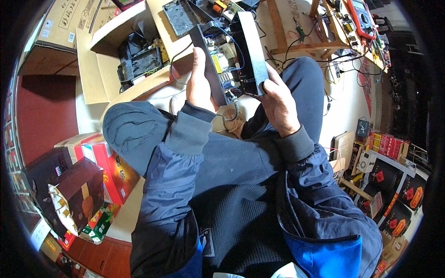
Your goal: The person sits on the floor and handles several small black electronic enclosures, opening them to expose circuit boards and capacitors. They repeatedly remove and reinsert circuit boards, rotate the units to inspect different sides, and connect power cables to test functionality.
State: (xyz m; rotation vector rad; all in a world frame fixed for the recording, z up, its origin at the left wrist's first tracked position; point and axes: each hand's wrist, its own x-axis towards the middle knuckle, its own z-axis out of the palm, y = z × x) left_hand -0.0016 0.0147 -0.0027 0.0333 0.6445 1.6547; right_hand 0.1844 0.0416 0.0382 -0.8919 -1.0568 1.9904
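Nearest, lower frame: dark sleeves (174,173), and above them grey trousers (232,157), knees spread left and right of centre. Beyond the lap, both hands at work. Left hand (200,90) grasps the lower left side of a black casing (209,69), thumb laid upward along it; its other fingers mostly hidden. Right hand (279,104) grips the lower right corner of a dark panel (254,53), thumb on its face. Casing sits upper centre of the frame, tilted and opened — circuit board (222,58) exposed between wall and panel, blue wire (240,44) looping across the gap. Left of frame, below the knee: red box (111,169). Upper left: open carton (97,69) with black plastic parts (141,65) inside. Upper right, farther off: wooden frame (278,28), cables around it — then a red-edged meter (361,18).
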